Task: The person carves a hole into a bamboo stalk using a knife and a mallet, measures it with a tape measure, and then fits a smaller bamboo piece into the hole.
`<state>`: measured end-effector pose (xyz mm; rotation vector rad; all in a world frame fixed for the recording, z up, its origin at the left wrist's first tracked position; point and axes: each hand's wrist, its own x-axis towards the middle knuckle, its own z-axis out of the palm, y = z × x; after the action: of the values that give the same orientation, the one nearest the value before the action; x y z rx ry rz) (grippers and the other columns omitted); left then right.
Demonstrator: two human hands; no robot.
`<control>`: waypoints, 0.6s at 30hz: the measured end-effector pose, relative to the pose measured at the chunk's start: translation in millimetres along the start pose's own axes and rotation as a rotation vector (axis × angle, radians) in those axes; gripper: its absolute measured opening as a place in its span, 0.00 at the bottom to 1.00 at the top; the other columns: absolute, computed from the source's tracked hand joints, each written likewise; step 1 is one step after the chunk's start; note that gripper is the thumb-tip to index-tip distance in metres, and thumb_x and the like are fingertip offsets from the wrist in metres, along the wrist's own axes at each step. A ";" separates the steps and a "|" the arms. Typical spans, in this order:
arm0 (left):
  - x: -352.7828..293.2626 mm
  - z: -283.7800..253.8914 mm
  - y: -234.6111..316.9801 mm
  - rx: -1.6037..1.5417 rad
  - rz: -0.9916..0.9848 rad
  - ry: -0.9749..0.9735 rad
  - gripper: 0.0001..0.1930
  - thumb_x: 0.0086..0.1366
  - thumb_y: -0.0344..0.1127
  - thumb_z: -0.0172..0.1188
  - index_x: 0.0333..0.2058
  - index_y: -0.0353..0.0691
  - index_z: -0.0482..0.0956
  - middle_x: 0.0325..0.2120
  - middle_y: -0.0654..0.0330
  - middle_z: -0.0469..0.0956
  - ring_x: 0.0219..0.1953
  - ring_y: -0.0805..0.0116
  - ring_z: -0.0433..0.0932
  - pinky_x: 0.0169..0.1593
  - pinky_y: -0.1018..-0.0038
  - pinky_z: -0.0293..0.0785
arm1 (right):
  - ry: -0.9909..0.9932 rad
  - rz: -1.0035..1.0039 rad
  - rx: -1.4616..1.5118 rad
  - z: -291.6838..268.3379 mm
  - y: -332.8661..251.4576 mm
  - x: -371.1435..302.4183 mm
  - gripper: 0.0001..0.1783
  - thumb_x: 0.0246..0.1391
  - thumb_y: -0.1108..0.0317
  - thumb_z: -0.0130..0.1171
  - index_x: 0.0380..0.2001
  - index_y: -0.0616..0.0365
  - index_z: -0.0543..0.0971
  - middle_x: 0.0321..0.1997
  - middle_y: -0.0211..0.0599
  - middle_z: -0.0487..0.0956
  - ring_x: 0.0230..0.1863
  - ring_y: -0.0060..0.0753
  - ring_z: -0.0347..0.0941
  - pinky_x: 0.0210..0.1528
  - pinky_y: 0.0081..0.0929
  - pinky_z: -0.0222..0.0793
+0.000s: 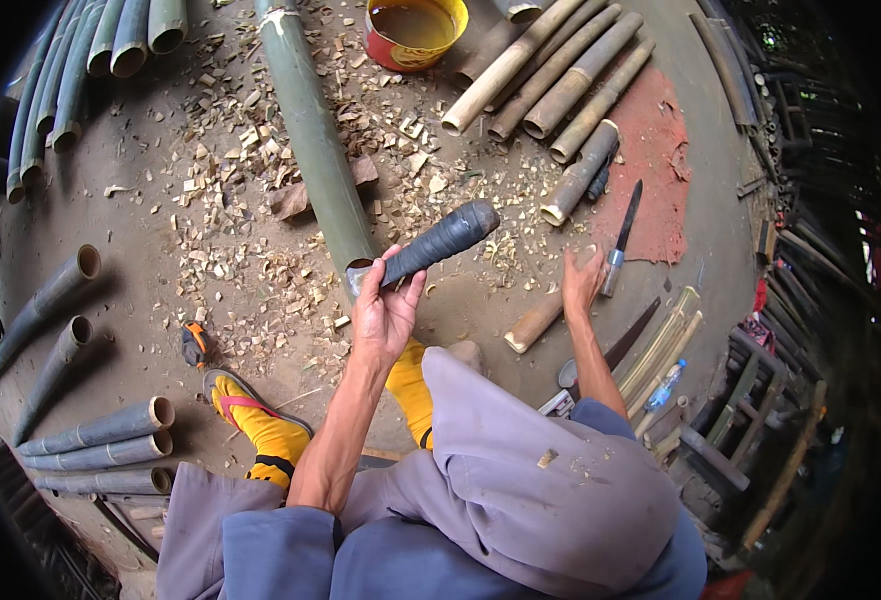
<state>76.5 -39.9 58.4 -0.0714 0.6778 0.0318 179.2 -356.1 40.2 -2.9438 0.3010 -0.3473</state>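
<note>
My left hand [387, 312] is closed round a thick handle wrapped in black tape [446, 240], its rounded end pointing to the upper right. The handle's other end reaches the cut end of a long green bamboo pole [311, 135]; what joins it there is hidden by my fingers. Farther right, my right hand [583, 282] is stretched out low over the ground, fingers apart. Close beside it lies a knife [624, 235] with a dark blade and a pale metal-collared handle. A short light-brown round piece of wood [535, 324] lies just left of that hand, partly behind it.
Wood chips [241, 200] cover the ground around the pole. A red-and-yellow bucket [416, 35] of brownish liquid stands at the back. Cut bamboo tubes [586, 75] lie at upper right, near a red mat [656, 165]; more tubes [101, 440] are at left. An orange-and-black tool [196, 343] lies by my foot.
</note>
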 end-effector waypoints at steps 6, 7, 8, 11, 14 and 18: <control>4.8 -3.8 -4.5 -0.034 0.055 -0.009 0.17 0.67 0.35 0.53 0.50 0.30 0.68 0.48 0.48 0.72 0.47 0.58 0.76 0.50 0.70 0.79 | -0.190 0.024 0.100 -9.5 -16.4 -29.8 0.35 0.51 0.65 0.59 0.61 0.62 0.60 0.51 0.62 0.66 0.51 0.56 0.64 0.56 0.44 0.58; 4.8 -2.4 -1.8 -0.038 0.062 -0.022 0.17 0.67 0.35 0.53 0.50 0.30 0.68 0.48 0.48 0.72 0.47 0.58 0.76 0.50 0.70 0.79 | -0.214 0.031 0.145 -8.7 -25.0 -23.1 0.35 0.51 0.65 0.59 0.61 0.62 0.60 0.51 0.63 0.66 0.51 0.56 0.64 0.56 0.45 0.58; 3.5 -2.4 -1.0 -0.041 0.068 -0.013 0.18 0.67 0.36 0.54 0.50 0.30 0.68 0.48 0.48 0.72 0.46 0.59 0.76 0.50 0.70 0.79 | -0.191 0.083 0.191 -10.0 -24.8 -20.1 0.34 0.52 0.64 0.59 0.60 0.62 0.60 0.51 0.63 0.66 0.51 0.56 0.64 0.56 0.44 0.58; -0.4 -1.6 2.4 -0.071 0.060 0.013 0.18 0.67 0.37 0.54 0.50 0.31 0.69 0.49 0.51 0.71 0.47 0.62 0.75 0.51 0.68 0.78 | -0.140 0.054 0.145 -16.1 2.4 -40.3 0.34 0.53 0.63 0.59 0.61 0.62 0.60 0.51 0.61 0.66 0.51 0.55 0.65 0.55 0.44 0.60; 0.4 -0.5 -10.4 -0.073 0.064 -0.028 0.18 0.67 0.38 0.53 0.50 0.31 0.69 0.49 0.50 0.71 0.49 0.62 0.73 0.52 0.68 0.77 | -0.328 0.202 0.222 -44.8 -19.5 -79.4 0.32 0.55 0.64 0.58 0.61 0.60 0.61 0.53 0.56 0.66 0.51 0.48 0.67 0.51 0.40 0.65; -1.7 3.2 -5.8 -0.108 0.090 -0.043 0.17 0.69 0.37 0.51 0.50 0.29 0.68 0.48 0.49 0.71 0.47 0.61 0.74 0.53 0.70 0.77 | -0.309 0.030 0.501 -67.9 -80.8 -57.0 0.27 0.58 0.66 0.55 0.59 0.60 0.64 0.52 0.49 0.68 0.49 0.39 0.68 0.50 0.34 0.68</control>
<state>77.4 -45.5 62.3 -0.1432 0.6357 0.1561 122.7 -274.8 108.1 -2.4451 0.1827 0.0394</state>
